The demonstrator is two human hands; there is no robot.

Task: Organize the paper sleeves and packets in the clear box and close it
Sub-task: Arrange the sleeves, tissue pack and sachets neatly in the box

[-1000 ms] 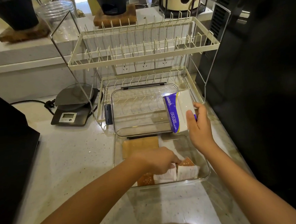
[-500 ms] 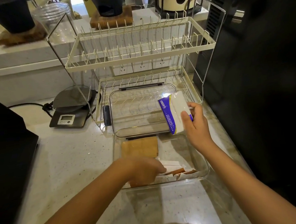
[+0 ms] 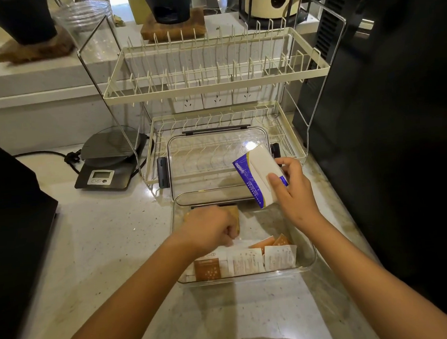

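While the left hand (image 3: pixel 210 229) curls closed over white and orange paper packets (image 3: pixel 245 259) in the clear plastic box (image 3: pixel 310 261), the right hand (image 3: pixel 294 191) grips a blue-and-white tissue pack (image 3: pixel 256 174) at two o'clock above it

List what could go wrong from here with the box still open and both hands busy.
1. The right hand holds the tissue pack tilted above the box; dropped in, it could knock over the standing packets.
2. The left hand is closed among the sleeves and might crumple the brown one.
3. The lid leans on the rack and could slide.
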